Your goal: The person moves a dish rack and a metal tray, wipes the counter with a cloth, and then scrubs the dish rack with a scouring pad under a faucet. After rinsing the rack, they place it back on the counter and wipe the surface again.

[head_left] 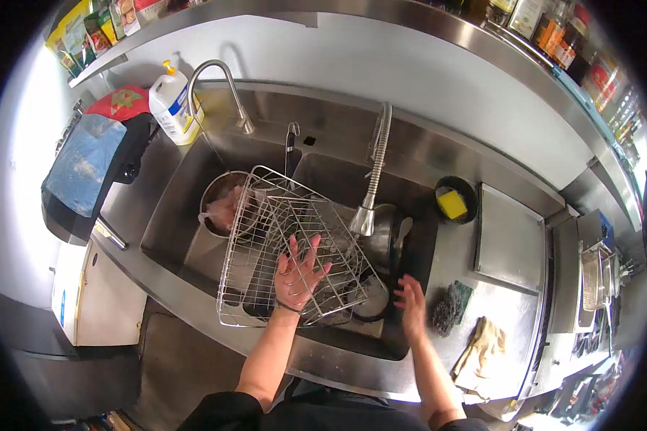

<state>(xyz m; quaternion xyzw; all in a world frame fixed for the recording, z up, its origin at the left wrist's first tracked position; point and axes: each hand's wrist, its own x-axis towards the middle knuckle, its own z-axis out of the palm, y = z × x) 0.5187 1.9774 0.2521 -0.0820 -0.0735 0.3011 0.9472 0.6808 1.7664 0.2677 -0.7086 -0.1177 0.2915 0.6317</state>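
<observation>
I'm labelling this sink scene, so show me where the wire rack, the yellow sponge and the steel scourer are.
wire rack [266, 215]: head view, on the grid of its upper middle.
yellow sponge [452, 204]: head view, on its top face.
steel scourer [446, 309]: head view, on the middle of the wad.

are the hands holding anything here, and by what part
Nothing is clearly held. The left hand is spread open, palm on the wire rack near its front edge; the right hand hangs open over the sink.

I count two hands [298, 276], two faucets [226, 86], one rack [266, 237], one pot [219, 197], one jug [172, 108], one sponge [452, 204], one scourer [446, 309], one rag [482, 345].
</observation>
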